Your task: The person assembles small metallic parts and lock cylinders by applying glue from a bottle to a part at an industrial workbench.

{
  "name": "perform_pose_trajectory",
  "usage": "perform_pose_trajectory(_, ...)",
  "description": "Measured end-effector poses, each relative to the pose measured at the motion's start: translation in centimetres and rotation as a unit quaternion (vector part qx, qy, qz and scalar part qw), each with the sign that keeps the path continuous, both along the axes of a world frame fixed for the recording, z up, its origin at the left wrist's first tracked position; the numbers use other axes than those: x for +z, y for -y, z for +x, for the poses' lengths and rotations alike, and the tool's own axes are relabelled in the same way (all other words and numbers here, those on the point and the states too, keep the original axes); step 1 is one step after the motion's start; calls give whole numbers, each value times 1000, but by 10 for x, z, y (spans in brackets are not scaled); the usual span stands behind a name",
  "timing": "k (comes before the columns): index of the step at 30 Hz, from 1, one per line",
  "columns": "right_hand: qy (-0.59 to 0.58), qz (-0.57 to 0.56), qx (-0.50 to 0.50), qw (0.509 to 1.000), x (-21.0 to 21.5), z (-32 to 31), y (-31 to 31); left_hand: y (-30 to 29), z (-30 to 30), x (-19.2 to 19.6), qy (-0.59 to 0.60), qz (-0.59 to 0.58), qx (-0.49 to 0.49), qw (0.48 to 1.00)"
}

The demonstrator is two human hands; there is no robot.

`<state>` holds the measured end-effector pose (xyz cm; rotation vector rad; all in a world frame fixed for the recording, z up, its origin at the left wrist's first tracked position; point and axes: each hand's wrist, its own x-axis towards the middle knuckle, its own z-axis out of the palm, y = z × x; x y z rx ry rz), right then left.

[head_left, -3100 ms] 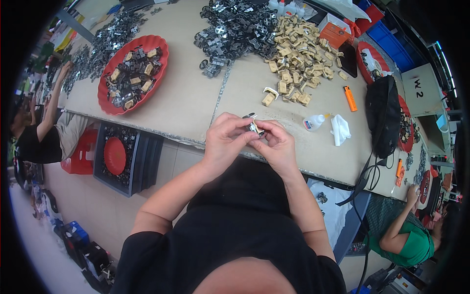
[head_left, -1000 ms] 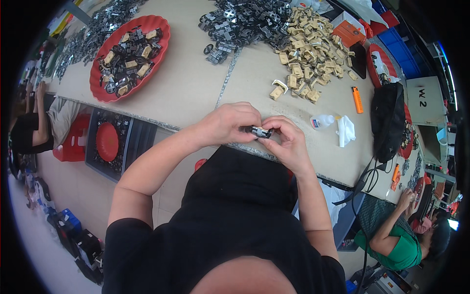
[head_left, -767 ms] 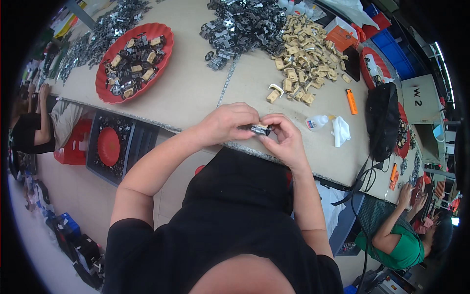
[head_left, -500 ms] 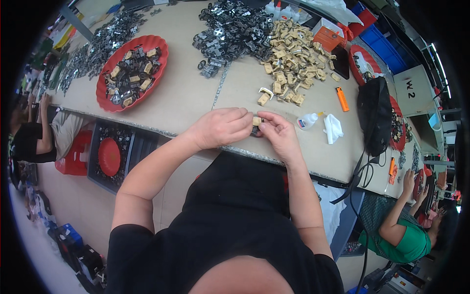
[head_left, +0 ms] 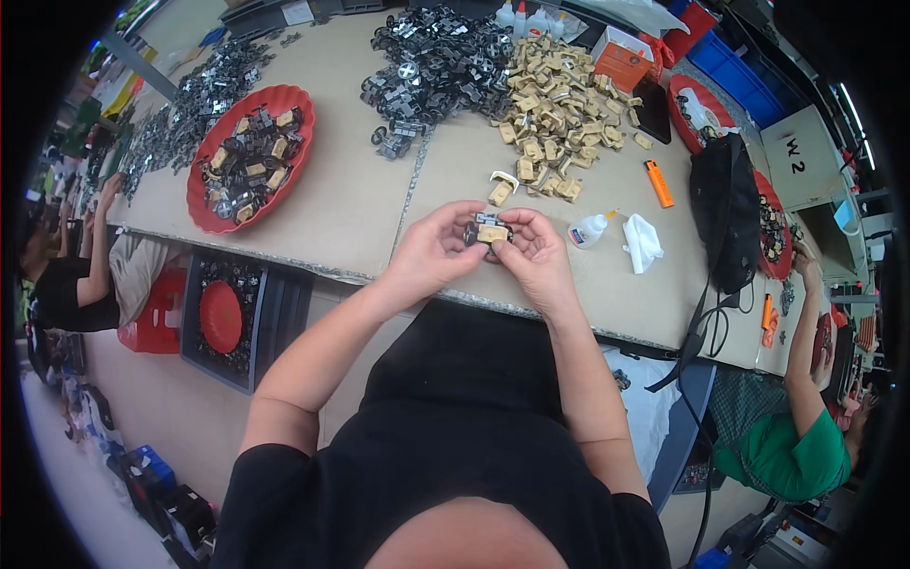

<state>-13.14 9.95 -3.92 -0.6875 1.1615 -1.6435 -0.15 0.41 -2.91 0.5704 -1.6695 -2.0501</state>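
Between my two hands, above the table's near edge, is a small toy car (head_left: 489, 230) with a dark wheeled chassis and a tan body piece on it. My left hand (head_left: 434, 245) grips its left side with thumb and fingers. On the other side my right hand (head_left: 538, 254) holds it, the thumb near the tan piece. Just beyond lie a tan part with a white piece (head_left: 502, 188) and a heap of tan body pieces (head_left: 559, 109). Behind them to the left is a pile of dark chassis (head_left: 436, 66). A white glue bottle (head_left: 590, 230) stands right of my right hand.
A red scalloped bowl (head_left: 202, 204) of assembled cars sits at the left. Toward the right are a crumpled white tissue (head_left: 643, 244), an orange lighter (head_left: 659, 183) and a black bag (head_left: 725, 209) with dangling straps. A person in green (head_left: 796, 455) works at the far right.
My left hand has opened out from over the car, which now shows fully between both hands. The view has shifted slightly. The person in green has reached an arm toward a red bowl.
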Motion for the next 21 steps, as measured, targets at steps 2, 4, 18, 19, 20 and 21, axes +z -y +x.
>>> perform_pose_trajectory(2, -6, 0, -4, 1000, -1, -1, -1, -4, -5, -1, 18, -2, 12, 1000)
perform_pose_trajectory(4, -10, -6, -11, 1000, 0, 0, -1, -5, -8, -2, 33, -3, 23, 999)
perform_pose_trajectory(18, -63, -2, -21, 998, -5, 2, -1, -6, -11, 0, 16, 18, 37, 999)
perform_pose_trajectory(19, -63, -8, -25, 998, -4, 2, 0, -6, -10, 0, 15, 18, 37, 999)
perform_pose_trajectory(20, -63, -14, -30, 997, -4, 3, 0, -7, -9, -1, 13, 18, 42, 999)
perform_pose_trajectory(21, -65, -15, -29, 997, -4, 3, 0, -7, -9, -2, 10, 19, 48, 999)
